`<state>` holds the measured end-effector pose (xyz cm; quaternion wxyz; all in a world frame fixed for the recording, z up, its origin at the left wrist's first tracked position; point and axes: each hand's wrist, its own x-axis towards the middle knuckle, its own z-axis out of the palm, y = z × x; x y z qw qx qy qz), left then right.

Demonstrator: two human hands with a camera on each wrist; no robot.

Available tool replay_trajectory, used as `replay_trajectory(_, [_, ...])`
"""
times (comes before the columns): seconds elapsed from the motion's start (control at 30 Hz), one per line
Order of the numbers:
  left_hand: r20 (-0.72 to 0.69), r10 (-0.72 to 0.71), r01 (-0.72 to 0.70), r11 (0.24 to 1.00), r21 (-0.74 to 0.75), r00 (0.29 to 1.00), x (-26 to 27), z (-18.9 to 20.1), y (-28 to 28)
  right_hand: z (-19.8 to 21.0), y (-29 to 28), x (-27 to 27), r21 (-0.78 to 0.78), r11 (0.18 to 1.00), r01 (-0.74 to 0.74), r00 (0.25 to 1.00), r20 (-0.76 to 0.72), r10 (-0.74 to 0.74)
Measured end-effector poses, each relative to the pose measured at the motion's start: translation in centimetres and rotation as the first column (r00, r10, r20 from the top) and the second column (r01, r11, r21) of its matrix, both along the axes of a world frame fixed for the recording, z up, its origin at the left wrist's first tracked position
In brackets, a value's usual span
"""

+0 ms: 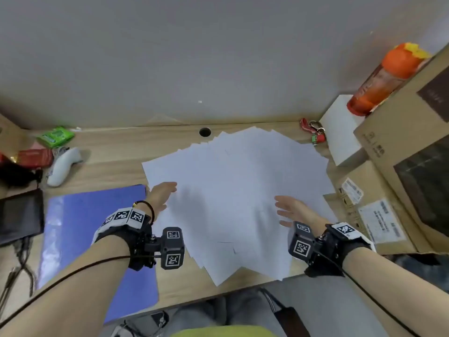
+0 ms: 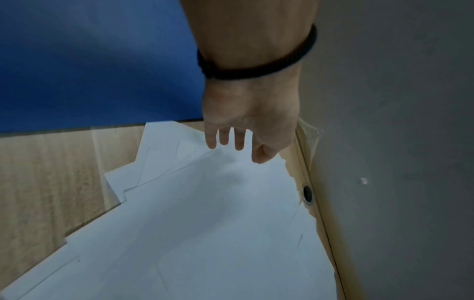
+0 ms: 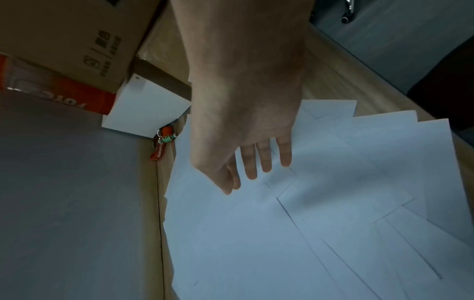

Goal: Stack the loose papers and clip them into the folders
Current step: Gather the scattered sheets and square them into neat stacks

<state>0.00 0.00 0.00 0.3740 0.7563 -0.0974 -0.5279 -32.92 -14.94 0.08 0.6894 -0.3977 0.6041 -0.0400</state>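
Here, blank white papers [image 1: 238, 190] lie fanned and overlapping between my left hand [image 1: 161, 194] and right hand [image 1: 292, 210], both flat-fingered, holding nothing; blue folder [image 1: 97, 239] lies left of my left hand.

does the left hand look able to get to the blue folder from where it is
Probably yes. The left hand is open at the left edge of the loose papers, and the blue folder lies flat right beside that wrist with nothing between.

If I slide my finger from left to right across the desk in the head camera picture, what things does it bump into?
Black tablet → blue folder → left hand → loose white papers → right hand → cardboard boxes.
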Motion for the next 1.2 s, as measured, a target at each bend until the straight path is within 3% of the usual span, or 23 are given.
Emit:
replay_trajectory(0.27, [0.058,0.027,-0.034,0.991,0.127,0.998,0.2,-2.6,-0.6,-2.8,-3.9,1.8,0.012,1.000,0.009,1.000,-0.009,-0.009])
replay_trajectory(0.4, [-0.080,0.117,-0.106,0.985,0.134,0.990,0.2,-2.9,0.5,-3.6,-5.0,4.3,-0.033,0.993,-0.109,0.992,-0.060,0.107])
replay_trajectory(0.5, [-0.188,0.008,0.024,0.986,0.166,0.982,0.5,-2.1,0.6,-3.9,-5.8,6.1,-0.071,0.977,-0.203,0.972,-0.135,0.192])
replay_trajectory(0.63, [-0.199,-0.088,0.134,0.964,0.230,0.976,2.1,-0.6,-0.7,-4.3,-6.5,7.0,-0.103,0.963,-0.249,0.956,-0.182,0.228])
replay_trajectory(0.73, [-0.132,-0.105,0.132,0.968,0.212,0.986,2.3,-0.5,-2.3,-4.2,-6.2,6.5,-0.071,0.958,-0.276,0.952,-0.155,0.263])
replay_trajectory(0.83, [0.118,-0.177,0.162,0.979,0.126,0.977,2.0,-1.7,-4.1,-3.7,-6.1,5.4,-0.049,0.953,-0.299,0.950,-0.110,0.293])
replay_trajectory(0.93, [0.355,-0.390,0.352,0.921,0.168,0.850,1.9,-3.5,-5.4,-3.1,-6.4,3.8,-0.035,0.953,-0.301,0.948,-0.120,0.295])
replay_trajectory(1.03, [0.418,-0.636,0.528,0.772,0.355,0.649,2.0,-5.5,-5.8,-3.0,-6.5,1.9,0.039,0.960,-0.278,0.952,-0.125,0.281])
replay_trajectory(1.1, [0.430,-0.723,0.560,0.691,0.456,0.541,1.7,-6.1,-5.8,-2.9,-6.3,1.1,0.077,0.956,-0.285,0.947,-0.130,0.293])
replay_trajectory(1.2, [0.477,-0.754,0.547,0.656,0.520,0.451,0.8,-6.1,-5.6,-3.0,-5.8,0.7,0.124,0.951,-0.282,0.951,-0.096,0.294])
